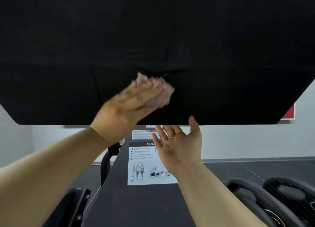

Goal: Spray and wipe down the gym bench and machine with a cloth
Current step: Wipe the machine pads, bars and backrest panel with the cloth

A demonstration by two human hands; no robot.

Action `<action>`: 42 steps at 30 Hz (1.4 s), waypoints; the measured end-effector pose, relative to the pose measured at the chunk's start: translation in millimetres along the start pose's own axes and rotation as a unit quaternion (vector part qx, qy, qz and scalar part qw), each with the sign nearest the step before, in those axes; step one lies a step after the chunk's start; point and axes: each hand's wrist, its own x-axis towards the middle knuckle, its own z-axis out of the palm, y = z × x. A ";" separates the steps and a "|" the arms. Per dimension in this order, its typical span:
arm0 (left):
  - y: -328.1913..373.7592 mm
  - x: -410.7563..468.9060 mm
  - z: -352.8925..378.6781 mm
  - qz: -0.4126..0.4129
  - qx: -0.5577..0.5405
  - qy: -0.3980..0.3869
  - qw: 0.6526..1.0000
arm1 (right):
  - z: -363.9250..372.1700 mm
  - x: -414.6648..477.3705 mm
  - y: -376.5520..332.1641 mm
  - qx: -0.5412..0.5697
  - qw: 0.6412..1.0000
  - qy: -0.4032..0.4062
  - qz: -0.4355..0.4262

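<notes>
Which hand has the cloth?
The left hand: it presses the pale cloth flat against the black panel, while the right hand is spread, holding nothing, at the panel's lower edge.

On the machine frame (119, 201), an instruction placard (144, 160) shows the partly hidden heading "PLATEL…" and the step numbers 1, 2, 3, 4, 5 and 6, their lines too small to read, while the orange-banded warning label (141, 135) above it is blurred beyond reading.
</notes>
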 end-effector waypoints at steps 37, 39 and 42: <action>-28.7 -108.3 -30.1 -0.057 -0.004 -0.096 0.994 | 31.4 18.7 80.5 -0.021 0.999 -0.041 0.029; -30.5 -97.8 -41.2 -0.061 -0.026 -0.085 0.994 | 30.9 17.6 81.0 -0.023 0.998 -0.040 0.032; -51.2 -64.2 -71.2 -0.106 0.021 -0.023 0.994 | 37.4 17.8 83.7 -0.011 0.999 -0.023 0.035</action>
